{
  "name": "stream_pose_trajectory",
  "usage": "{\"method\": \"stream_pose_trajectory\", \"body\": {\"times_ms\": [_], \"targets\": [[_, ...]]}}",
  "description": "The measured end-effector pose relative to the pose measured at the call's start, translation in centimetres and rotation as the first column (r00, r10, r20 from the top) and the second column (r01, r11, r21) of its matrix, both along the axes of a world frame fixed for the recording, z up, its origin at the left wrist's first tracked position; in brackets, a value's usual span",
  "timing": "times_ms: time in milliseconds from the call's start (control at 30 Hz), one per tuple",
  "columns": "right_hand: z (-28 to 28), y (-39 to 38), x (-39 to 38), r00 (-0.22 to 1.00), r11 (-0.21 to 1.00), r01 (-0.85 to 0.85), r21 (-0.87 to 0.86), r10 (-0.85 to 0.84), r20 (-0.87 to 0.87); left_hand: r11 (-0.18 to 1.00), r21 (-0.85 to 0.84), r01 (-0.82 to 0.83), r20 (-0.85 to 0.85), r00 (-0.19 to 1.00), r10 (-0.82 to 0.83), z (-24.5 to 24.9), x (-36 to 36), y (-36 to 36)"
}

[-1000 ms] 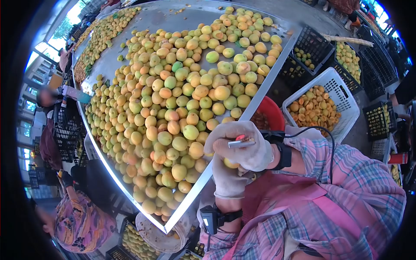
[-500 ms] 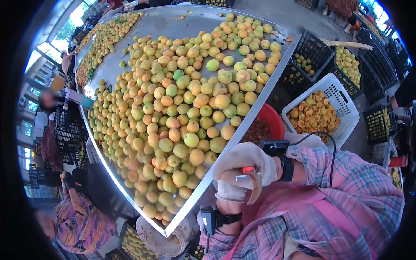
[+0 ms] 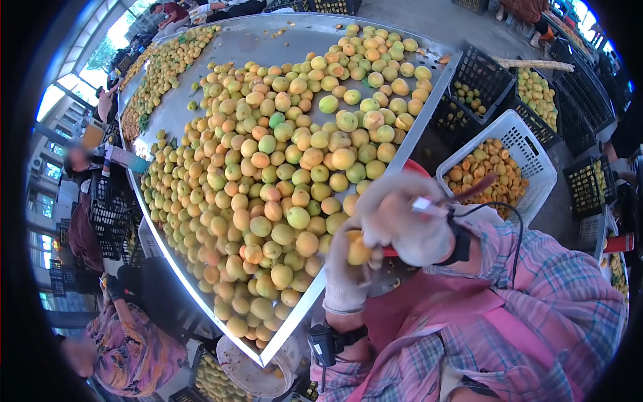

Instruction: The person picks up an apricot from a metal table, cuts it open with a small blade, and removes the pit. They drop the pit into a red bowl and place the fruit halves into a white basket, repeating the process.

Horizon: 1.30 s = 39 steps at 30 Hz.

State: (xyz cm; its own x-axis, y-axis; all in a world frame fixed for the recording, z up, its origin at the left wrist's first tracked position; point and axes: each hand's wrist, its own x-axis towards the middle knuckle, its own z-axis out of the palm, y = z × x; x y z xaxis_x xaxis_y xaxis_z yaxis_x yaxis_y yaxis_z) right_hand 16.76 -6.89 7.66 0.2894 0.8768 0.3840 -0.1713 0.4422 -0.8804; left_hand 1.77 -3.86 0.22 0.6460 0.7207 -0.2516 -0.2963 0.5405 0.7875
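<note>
Left hand (image 3: 343, 271), white-gloved, was clamped on a yellow-orange apricot (image 3: 358, 251) just off the grey metal table's (image 3: 248, 40) near edge. Right hand (image 3: 402, 221) was fisted round a small red-handled knife (image 3: 429, 206). It had swung up since half a second earlier, blurred, blade toward the white plastic basket (image 3: 529, 141) of cut fruit.

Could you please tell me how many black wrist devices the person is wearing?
2. The left wrist device sits below the white glove; the right wrist device has a cable looping from it. Neither is hidden.
</note>
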Motion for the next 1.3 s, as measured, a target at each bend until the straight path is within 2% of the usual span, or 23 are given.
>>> {"method": "stream_pose_trajectory", "body": {"times_ms": [33,100,133,200,233,300,367,400,433,500,667,733,767,800,833,900,933,967,1000,1067,1133,1200,1300], "targets": [[0.2,0.2,-0.2,0.984,0.992,0.122,0.014,-0.119,-0.137,0.988,-0.128,-0.085,0.035,0.995,0.09,0.9,0.4,0.2],[0.8,0.8,1.0,0.983,0.983,0.181,0.006,-0.181,0.006,0.955,-0.094,-0.283,0.118,0.949,0.293,0.6,0.4,0.4],[0.7,0.9,0.7,0.984,0.984,0.176,0.011,-0.176,0.003,0.954,-0.088,-0.288,0.119,0.947,0.297,0.7,0.3,0.4],[0.3,0.9,0.0,0.964,0.934,0.14,-0.328,-0.053,0.262,0.814,0.392,-0.43,0.07,0.896,0.439,0.8,0.0,0.4],[-0.1,0.8,-0.2,0.988,0.83,-0.151,-0.538,0.107,-0.111,0.813,0.394,-0.428,0.064,0.895,0.44,0.7,-0.2,0.4],[-2.7,0.8,-1.7,0.966,0.919,-0.093,-0.382,0.176,0.188,0.587,0.724,-0.363,-0.031,0.833,0.553,0.6,-0.5,0.3],[-1.9,0.5,-2.0,0.944,0.633,-0.256,-0.731,0.326,-0.048,0.553,0.762,-0.337,-0.033,0.833,0.552,-0.4,-1.0,0.4],[-4.6,1.2,-3.4,0.963,0.947,-0.117,-0.298,0.182,0.201,0.527,0.79,-0.312,-0.037,0.835,0.549,-0.3,-1.0,0.4],[-6.8,0.8,-2.9,0.962,0.947,-0.117,-0.298,0.182,0.201,0.5,0.817,-0.286,-0.042,0.837,0.546,-0.2,-1.0,0.4],[-5.4,1.2,-1.8,0.886,0.626,-0.421,-0.657,0.438,-0.151,0.493,0.827,-0.27,-0.053,0.836,0.547,0.0,-1.4,0.6],[-2.3,0.8,-1.4,0.872,0.549,-0.437,-0.712,0.454,-0.184,0.186,0.975,0.126,-0.218,0.722,0.657,1.3,-3.0,1.3],[-3.6,0.7,-1.5,0.86,0.515,-0.44,-0.736,0.478,-0.18,0.17,0.977,0.132,-0.213,0.71,0.671,1.7,-3.1,1.0],[-5.7,0.6,-1.4,0.795,0.709,-0.395,-0.585,0.582,0.169,0.154,0.979,0.135,-0.204,0.701,0.684,1.8,-3.2,0.9],[-7.4,0.4,-1.3,0.663,0.838,-0.402,-0.369,0.544,0.514,0.153,0.979,0.136,-0.204,0.7,0.685,1.7,-3.3,0.8],[-7.4,0.4,-1.2,0.663,0.838,-0.403,-0.368,0.544,0.513,0.155,0.98,0.125,-0.199,0.697,0.689,1.7,-3.4,0.7],[-7.1,0.3,-1.1,0.616,0.913,-0.383,-0.139,0.365,0.698,0.159,0.981,0.116,-0.194,0.696,0.692,1.5,-3.4,0.5],[-6.6,0.3,-1.3,0.617,0.914,-0.382,-0.14,0.365,0.698,0.149,0.987,0.067,-0.153,0.701,0.696,1.4,-3.3,0.3],[-5.6,0.3,-1.8,0.774,0.808,-0.444,-0.386,0.564,0.289,0.139,0.99,0.018,-0.111,0.704,0.701,1.3,-3.2,0.1],[-5.1,0.3,-2.3,0.799,0.619,-0.571,-0.54,0.569,-0.192,0.139,0.99,0.02,-0.112,0.705,0.7,1.2,-3.1,-0.1],[-5.4,0.0,-3.2,0.83,0.657,-0.54,-0.526,0.518,-0.206,0.216,0.976,-0.018,-0.151,0.658,0.738,1.2,-2.8,-0.6],[-4.6,0.1,-3.2,0.858,0.694,-0.506,-0.513,0.464,-0.218,0.206,0.977,-0.054,-0.125,0.638,0.76,1.1,-2.2,-0.7],[-1.8,0.5,-2.5,0.845,0.386,-0.443,-0.809,0.482,-0.232,0.197,0.976,-0.089,-0.101,0.617,0.78,1.0,-1.9,-0.9],[-1.6,0.1,-3.0,0.89,0.445,-0.373,-0.814,0.42,-0.178,0.231,0.96,-0.158,-0.088,0.613,0.785,0.3,-1.8,-1.2]]}}
